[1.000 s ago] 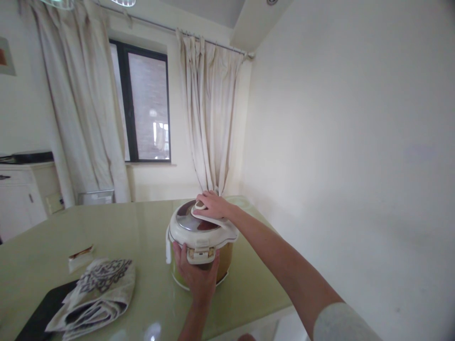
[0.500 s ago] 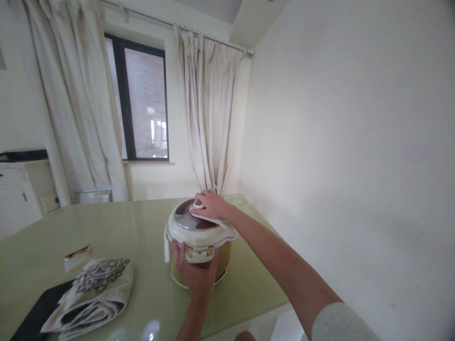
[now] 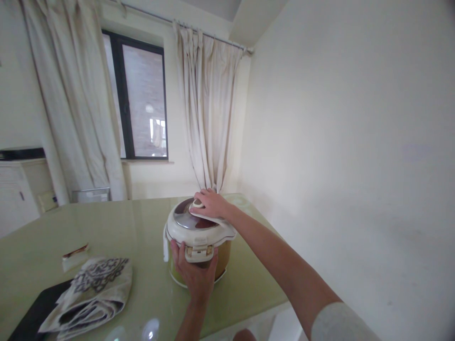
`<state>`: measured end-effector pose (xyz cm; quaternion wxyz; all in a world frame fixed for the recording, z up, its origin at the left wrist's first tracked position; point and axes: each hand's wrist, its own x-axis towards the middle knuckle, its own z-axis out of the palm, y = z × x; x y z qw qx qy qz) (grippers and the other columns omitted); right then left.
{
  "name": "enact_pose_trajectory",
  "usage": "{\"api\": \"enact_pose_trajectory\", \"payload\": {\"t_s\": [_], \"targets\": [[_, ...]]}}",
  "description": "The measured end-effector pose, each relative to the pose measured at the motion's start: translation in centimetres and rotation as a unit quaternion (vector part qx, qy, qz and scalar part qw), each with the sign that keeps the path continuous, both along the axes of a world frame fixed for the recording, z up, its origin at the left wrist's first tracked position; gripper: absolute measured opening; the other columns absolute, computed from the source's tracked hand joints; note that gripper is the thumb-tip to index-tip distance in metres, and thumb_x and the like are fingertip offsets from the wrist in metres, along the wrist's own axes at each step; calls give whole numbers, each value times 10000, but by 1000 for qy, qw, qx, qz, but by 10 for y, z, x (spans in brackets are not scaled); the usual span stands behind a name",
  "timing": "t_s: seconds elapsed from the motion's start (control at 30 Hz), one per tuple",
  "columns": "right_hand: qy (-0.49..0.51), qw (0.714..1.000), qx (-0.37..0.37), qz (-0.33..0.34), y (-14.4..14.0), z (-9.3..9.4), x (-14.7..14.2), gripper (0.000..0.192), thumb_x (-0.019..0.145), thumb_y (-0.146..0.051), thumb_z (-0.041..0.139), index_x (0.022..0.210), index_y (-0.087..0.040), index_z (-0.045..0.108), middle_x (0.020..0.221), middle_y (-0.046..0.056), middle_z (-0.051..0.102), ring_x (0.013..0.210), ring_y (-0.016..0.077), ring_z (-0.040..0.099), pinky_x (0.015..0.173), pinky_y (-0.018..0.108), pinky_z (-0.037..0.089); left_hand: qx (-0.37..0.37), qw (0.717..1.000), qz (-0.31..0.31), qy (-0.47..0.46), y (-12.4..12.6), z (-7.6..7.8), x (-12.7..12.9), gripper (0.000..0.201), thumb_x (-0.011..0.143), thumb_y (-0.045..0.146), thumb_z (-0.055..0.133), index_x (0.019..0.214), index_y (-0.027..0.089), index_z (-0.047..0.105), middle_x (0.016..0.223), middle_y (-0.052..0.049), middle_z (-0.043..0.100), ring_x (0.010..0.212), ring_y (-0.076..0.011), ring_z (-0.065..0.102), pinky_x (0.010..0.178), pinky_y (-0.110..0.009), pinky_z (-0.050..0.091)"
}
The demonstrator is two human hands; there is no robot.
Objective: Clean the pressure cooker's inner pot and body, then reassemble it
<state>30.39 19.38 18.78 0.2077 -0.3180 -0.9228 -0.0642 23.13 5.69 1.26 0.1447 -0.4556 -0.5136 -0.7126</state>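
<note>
A rice cooker (image 3: pixel 222 260) with a white lid (image 3: pixel 185 232) and a shiny, dark-reflecting top plate stands on the green table (image 3: pixel 142 237). My left hand (image 3: pixel 195 277) cups its front from below, fingers and thumb on either side of the white front latch (image 3: pixel 199 254). On the lid's top rests my right hand (image 3: pixel 213 204), fingers curled round what looks like a white cloth (image 3: pixel 209 219). This cloth seems to trail under the wrist toward the lid's right edge; my hand hides part of it.
A folded patterned cloth (image 3: pixel 99 293) lies at the left on a dark flat item (image 3: pixel 31 308). Behind it is a small white packet (image 3: pixel 74 258). A white wall (image 3: pixel 337 166) rises close on the right; curtains (image 3: pixel 209 109) hang beyond the table.
The view has shifted very slightly. Both hands keep their places on the rice cooker, with hardly any visible movement.
</note>
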Motion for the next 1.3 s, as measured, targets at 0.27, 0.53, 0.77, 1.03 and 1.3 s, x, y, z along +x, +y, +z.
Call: {"api": "enact_pose_trajectory", "payload": {"t_s": [0.27,0.53,0.77,1.03,1.3], "targets": [[1,1000,6,3,2,-2,0,474,981,-650,621,1160,-210,626,1140,107,642,1088,281,567,920,401,461,-11,1000,7,2,0,-1,1,1017,812,454,824,1630,219,267,1726,-220,265,1598,-408,273,1295,-639,289],[-9,1000,30,0,2,-2,0,471,991,-639,615,1164,-202,644,1119,95,647,1061,261,579,934,385,454,-54,998,-26,31,-1,-8,-6,1074,852,425,777,1670,262,101,1764,-184,111,1635,-395,147,1307,-680,232],[-5,999,37,10,4,-4,0,480,995,-645,602,1157,-196,654,1090,97,648,1046,260,570,921,377,451,-50,998,-9,32,-1,-6,-2,1050,859,429,773,1666,246,127,1754,-201,145,1626,-400,178,1294,-682,264],[-35,996,56,59,9,-1,1,464,1022,-604,583,1143,-163,665,1045,94,628,1013,237,557,1024,397,424,-46,998,-2,53,2,-9,-6,1082,846,432,796,1667,252,115,1755,-193,144,1622,-402,192,1297,-670,276],[-68,984,47,155,23,8,3,415,1032,-543,600,1151,-150,660,1077,97,623,1029,232,551,1044,377,435,-69,997,4,30,1,-7,-1,1189,840,463,803,1696,268,1,1777,-148,113,1644,-374,125,1332,-632,235]]}}
